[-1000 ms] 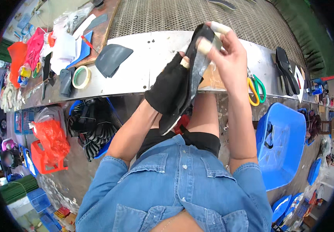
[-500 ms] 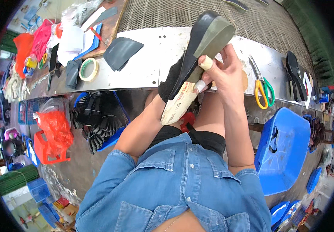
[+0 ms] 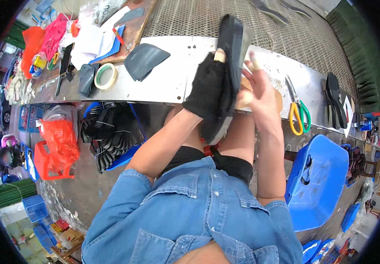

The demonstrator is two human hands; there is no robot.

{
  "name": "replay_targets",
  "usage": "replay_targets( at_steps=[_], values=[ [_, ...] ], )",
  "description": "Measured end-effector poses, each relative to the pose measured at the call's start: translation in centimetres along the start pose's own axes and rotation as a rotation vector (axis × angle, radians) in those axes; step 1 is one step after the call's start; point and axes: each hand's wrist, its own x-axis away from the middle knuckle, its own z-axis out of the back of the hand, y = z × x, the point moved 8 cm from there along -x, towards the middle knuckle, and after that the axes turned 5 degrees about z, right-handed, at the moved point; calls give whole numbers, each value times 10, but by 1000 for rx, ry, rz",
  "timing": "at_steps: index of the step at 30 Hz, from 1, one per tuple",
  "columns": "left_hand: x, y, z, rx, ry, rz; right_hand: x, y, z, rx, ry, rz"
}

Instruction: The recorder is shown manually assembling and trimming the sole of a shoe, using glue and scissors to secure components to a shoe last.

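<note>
Above the front edge of the bench, a black wedge-shaped shoe sole with a grey-green side stands nearly upright, turned edge-on. My left hand, in a black fingerless glove, grips it from the left, its taped thumb on the near face. Beside its right edge is my right hand, bare, with tape on some fingertips. Its fingers are apart and slightly blurred, and it seems to hold nothing. Green- and yellow-handled scissors lie to the right of that hand. Left of the sole, dark grey sheet pieces rest on the metal bench top.
A tape roll and a papers-covered board are at the left. Black soles lie at the right end. Wire mesh spans the far side. Below are a blue bin, a bin of bundled black pieces and a red stool.
The sole has turned from showing its grey-green wedge and cream lower part to edge-on. My right hand has come off it, and my gloved left hand now shows clearly.
</note>
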Motion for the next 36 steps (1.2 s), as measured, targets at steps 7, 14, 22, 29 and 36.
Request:
replay_targets(
  at_steps=[7, 14, 22, 29, 36],
  values=[
    [4, -2, 0, -235, 80, 123, -13, -1, 36, -136, 111, 3],
    [5, 4, -5, -345, 62, 37, -12, 7, 41, -174, 117, -6],
    [4, 9, -6, -456, 119, -136, -11, -19, 27, 88, 129, 133],
    [7, 21, -11, -456, 48, -71, -21, -21, 26, -110, 138, -21],
    [1, 17, -15, -254, -80, 45, -8, -18, 32, 27, 270, 127]
  ],
)
